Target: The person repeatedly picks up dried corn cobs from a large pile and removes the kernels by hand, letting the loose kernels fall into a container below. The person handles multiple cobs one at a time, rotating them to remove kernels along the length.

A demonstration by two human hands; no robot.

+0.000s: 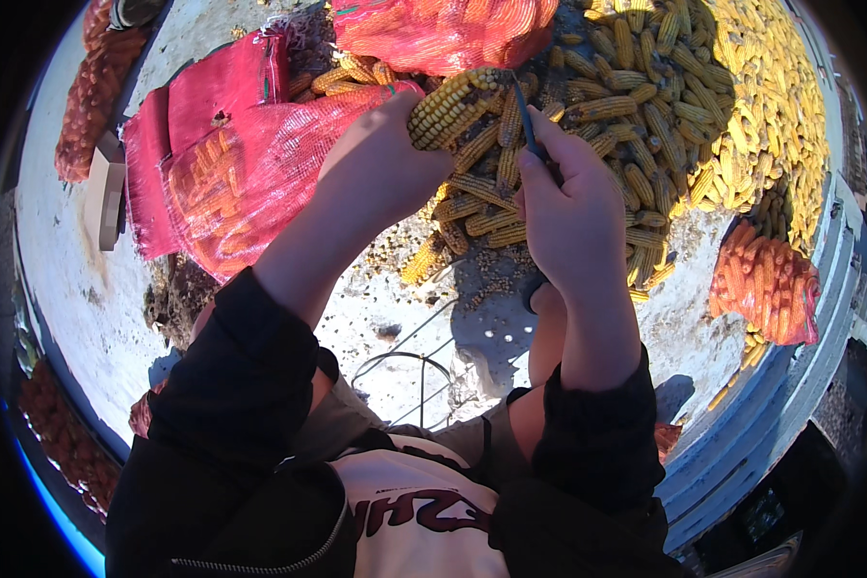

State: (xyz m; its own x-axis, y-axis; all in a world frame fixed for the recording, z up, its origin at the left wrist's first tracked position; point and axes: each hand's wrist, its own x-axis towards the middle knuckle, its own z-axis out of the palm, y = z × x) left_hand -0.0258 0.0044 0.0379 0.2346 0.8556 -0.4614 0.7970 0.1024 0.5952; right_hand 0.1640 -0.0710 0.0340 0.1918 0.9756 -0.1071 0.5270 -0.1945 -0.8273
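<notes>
My left hand [386, 155] is closed around the lower part of an ear of corn [451, 108], whose yellow kernels show and whose far end is darker. In my right hand [574, 188] is a slim blue-grey pointed tool [526, 112], perhaps a knife; its tip is beside the dark end of the ear. Whether the tip touches the ear I cannot tell. Beyond and below both hands lies a heap of husked corn ears [650, 108]. A red mesh bag [260, 159] with ears inside lies by my left forearm.
Another filled red mesh bag [448, 32] lies straight ahead, and one [762, 282] at the right near the steps [802, 404]. At the left are a cardboard box [105, 191] and more filled bags [94, 108]. Loose kernels are scattered on the concrete floor [368, 303].
</notes>
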